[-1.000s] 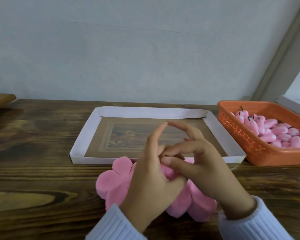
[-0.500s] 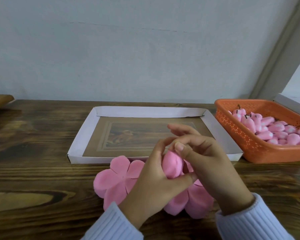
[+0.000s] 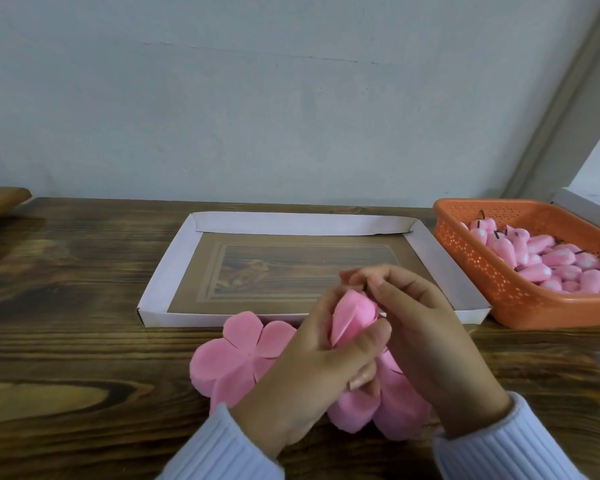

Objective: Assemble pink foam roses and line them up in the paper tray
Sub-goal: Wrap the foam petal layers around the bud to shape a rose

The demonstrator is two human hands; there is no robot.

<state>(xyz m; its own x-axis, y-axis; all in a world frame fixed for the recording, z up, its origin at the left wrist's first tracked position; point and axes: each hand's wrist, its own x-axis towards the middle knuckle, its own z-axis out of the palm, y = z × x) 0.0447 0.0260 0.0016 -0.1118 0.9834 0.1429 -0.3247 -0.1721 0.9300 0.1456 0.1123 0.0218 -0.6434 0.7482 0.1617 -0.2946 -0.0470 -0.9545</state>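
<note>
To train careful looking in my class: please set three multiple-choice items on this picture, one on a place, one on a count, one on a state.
1. Where does the orange basket stand?
A. inside the paper tray
B. right of the paper tray
C. left of the paper tray

2. How many roses lie in the paper tray?
A. six
B. three
C. none

3. What is the left hand doing?
A. gripping a foam rose
B. hanging open, holding nothing
C. reaching into the orange basket

Key: 1 B, the basket sits beyond the tray's right wall. 2 C, only the tray's bare brown floor shows. 3 A, its fingers curl round the pink foam.
</note>
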